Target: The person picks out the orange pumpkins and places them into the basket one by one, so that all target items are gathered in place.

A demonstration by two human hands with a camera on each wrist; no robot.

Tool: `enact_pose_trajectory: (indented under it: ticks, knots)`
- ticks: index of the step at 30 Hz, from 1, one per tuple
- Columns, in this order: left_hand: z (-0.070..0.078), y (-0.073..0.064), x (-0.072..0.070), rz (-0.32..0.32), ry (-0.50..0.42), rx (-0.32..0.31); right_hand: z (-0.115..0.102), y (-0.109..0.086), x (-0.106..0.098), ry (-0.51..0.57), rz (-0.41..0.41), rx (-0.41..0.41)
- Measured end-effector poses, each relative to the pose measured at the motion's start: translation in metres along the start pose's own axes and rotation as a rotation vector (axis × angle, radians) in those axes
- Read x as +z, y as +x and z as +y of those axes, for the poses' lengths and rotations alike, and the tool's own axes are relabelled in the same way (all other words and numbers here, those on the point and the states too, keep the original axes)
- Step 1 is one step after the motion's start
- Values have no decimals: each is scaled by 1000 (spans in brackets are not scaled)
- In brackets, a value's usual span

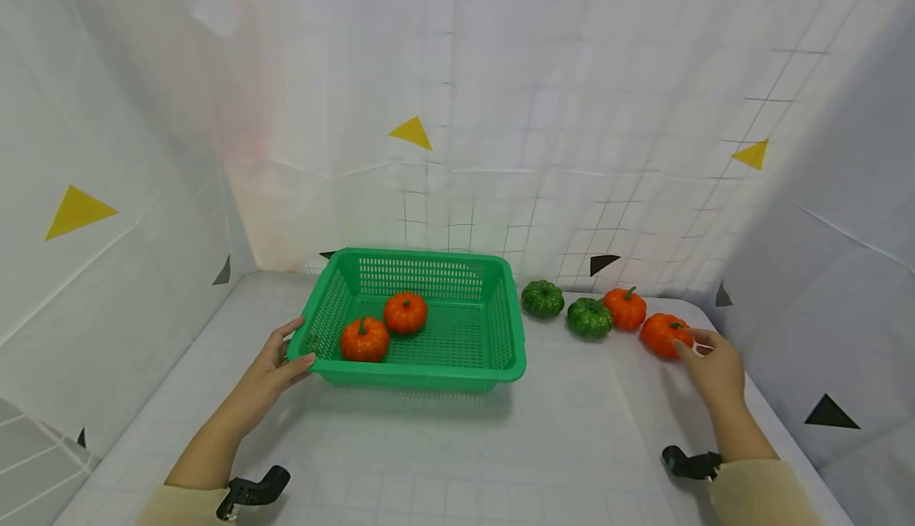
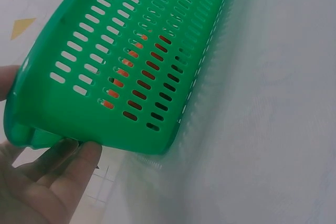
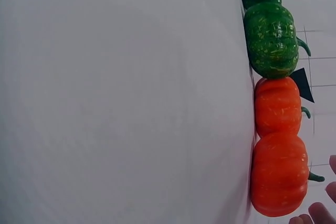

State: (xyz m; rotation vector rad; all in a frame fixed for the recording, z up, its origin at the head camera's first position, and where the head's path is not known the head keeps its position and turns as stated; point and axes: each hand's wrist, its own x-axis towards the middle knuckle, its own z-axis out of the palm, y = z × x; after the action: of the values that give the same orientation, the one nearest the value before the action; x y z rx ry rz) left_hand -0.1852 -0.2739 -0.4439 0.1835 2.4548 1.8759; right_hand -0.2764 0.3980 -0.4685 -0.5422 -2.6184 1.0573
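Note:
My left hand (image 1: 272, 363) grips the left end of a green plastic basket (image 1: 422, 377), its fingers at the rim and the thumb at the near corner. In the left wrist view, fingers (image 2: 79, 177) curl about the basket's rim. Inside the basket sit two small orange pumpkins (image 1: 364, 341) with green stems. At the right, my right hand (image 1: 717, 367) reaches over an orange pumpkin (image 1: 661, 335), fingers spread. The right wrist view shows those fingertips (image 3: 320, 212) a little apart from that pumpkin (image 3: 279, 177).
Another orange pumpkin (image 1: 625, 309) and two green pumpkins (image 1: 589, 318) stand in a row between the basket and my right hand on the white table (image 1: 572, 431). White sheeting (image 1: 457, 113) with yellow and black triangles rises behind and at both sides.

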Motion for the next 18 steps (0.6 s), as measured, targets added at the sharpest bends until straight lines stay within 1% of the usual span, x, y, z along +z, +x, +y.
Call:
enact_pose_trajectory:
  ticks: [6,11,18]
  knots:
    - [0,0,0,-6,-8,3,4,8,-1,43,-45,58]
    - [1,0,-1,-8,7,2,8,14,-3,80,-106,68]
    - [2,0,-1,-10,15,1,13,22,-1,115,-148,92]
